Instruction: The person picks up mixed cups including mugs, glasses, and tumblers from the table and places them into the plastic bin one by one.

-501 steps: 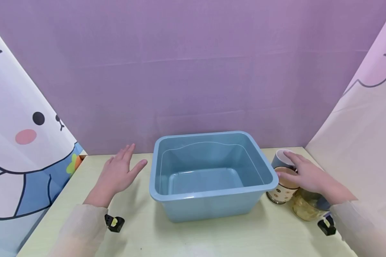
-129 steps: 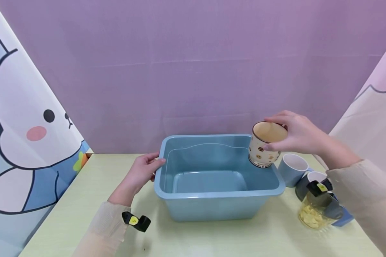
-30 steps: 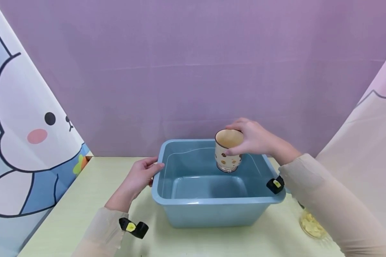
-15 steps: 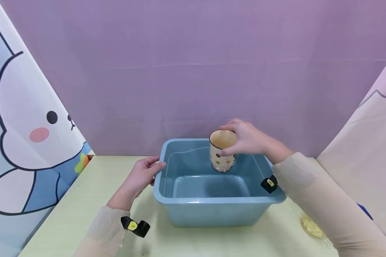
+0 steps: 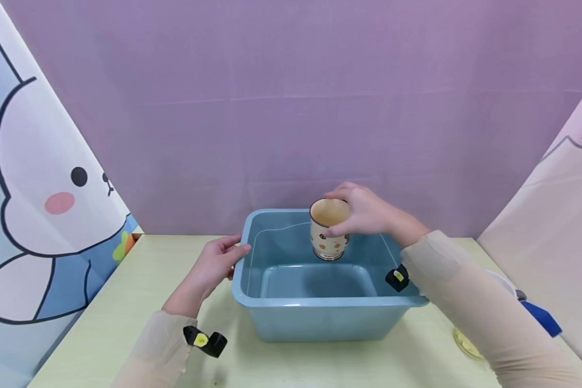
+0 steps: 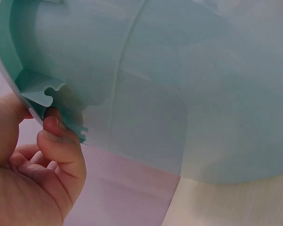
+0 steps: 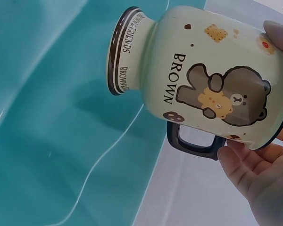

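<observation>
My right hand (image 5: 368,213) holds a cream mug (image 5: 327,245) by its upper part, thumb on the near side. It hangs upright over the blue plastic basin (image 5: 320,320), its foot inside the rim's outline. In the right wrist view the mug (image 7: 179,66) shows a brown bear print and a dark handle, with fingers (image 7: 236,169) right at the handle. On the basin's left side, my left hand (image 5: 213,269) grips the rim. The left wrist view shows its fingers (image 6: 61,146) curled under the basin's (image 6: 146,94) edge, thumb partly hidden.
Right of the basin, my forearm covers most of several things: a glass (image 5: 468,345) base, a white rim (image 5: 501,280) and a dark blue piece (image 5: 542,318). A purple cloth (image 5: 291,108) hangs behind the table (image 5: 174,248).
Since the first frame, my left hand has taken hold of the basin rim and my right hand has lifted the mug off the table. Over the last second the mug has moved slightly left.
</observation>
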A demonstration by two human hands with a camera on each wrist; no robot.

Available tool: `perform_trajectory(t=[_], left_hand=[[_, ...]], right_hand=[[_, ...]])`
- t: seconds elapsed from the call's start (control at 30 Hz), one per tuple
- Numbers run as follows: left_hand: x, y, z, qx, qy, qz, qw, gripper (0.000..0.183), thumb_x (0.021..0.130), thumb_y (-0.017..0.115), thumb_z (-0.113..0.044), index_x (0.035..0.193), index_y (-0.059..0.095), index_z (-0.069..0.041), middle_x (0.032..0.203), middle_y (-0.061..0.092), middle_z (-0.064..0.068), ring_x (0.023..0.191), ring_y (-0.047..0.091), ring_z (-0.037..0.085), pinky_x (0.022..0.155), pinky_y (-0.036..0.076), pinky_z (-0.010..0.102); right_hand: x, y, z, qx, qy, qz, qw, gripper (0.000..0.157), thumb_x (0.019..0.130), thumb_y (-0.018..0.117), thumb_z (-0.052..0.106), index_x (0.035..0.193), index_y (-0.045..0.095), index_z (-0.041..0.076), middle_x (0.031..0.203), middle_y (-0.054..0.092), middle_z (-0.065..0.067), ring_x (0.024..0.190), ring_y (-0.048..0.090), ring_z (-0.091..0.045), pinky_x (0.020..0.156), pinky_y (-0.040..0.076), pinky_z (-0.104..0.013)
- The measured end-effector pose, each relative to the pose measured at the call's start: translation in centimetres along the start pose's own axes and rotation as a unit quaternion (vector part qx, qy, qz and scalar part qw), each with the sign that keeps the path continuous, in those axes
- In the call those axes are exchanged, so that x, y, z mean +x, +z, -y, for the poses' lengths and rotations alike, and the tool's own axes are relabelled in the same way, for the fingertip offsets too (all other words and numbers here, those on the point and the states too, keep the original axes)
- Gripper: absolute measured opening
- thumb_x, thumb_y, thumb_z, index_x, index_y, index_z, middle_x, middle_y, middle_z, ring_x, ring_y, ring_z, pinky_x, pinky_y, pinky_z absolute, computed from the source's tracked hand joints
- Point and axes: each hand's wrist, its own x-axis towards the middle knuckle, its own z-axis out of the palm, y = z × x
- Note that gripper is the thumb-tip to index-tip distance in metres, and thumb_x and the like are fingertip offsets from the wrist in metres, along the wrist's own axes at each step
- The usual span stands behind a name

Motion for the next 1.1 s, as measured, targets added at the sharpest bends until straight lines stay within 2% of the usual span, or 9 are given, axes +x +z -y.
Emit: perform_trajectory(t=[0.6,0.77,1.1], left_hand=[[0.0,0.2,-0.1,-0.001,0.004,-0.001,1.0000,0.049,0.095,0.056,-0.030,0.137,0.047,-0.008,0.110,0.066,0.017,0.071,0.057,0.018,0.057,0.047,0.026],[-0.1,0.2,-0.1,-0.002,0.003,-0.002,1.0000,0.049,0.095,0.056,-0.030,0.137,0.047,-0.008,0.106,0.067,0.013,0.070,0.057,0.018,0.057,0.046,0.026],[-0.1,0.4,0.0,-0.006,0.004,0.000,1.0000,0.048,0.095,0.056,-0.030,0.137,0.048,-0.008,0.110,0.066,0.017,0.069,0.056,0.018,0.056,0.046,0.026]], right_hand=[[0.4,1.2,0.2,0.022,0.003,0.006,1.000,0.079,0.066,0.079,0.043,0.134,0.053,0.013,0.131,0.049,-0.006,0.109,0.051,-0.024,0.075,0.053,-0.035],[0.5,1.5,0.5,0.025,-0.006,0.008,1.000,0.079,0.066,0.079,0.043,0.134,0.053,0.012,0.131,0.049,-0.007,0.110,0.051,-0.025,0.077,0.053,-0.037],[0.7,2.2,0.6,0.020,-0.012,0.014,1.000,0.080,0.066,0.079,0.045,0.134,0.053,0.011,0.133,0.049,-0.007,0.114,0.050,-0.025,0.081,0.051,-0.040]])
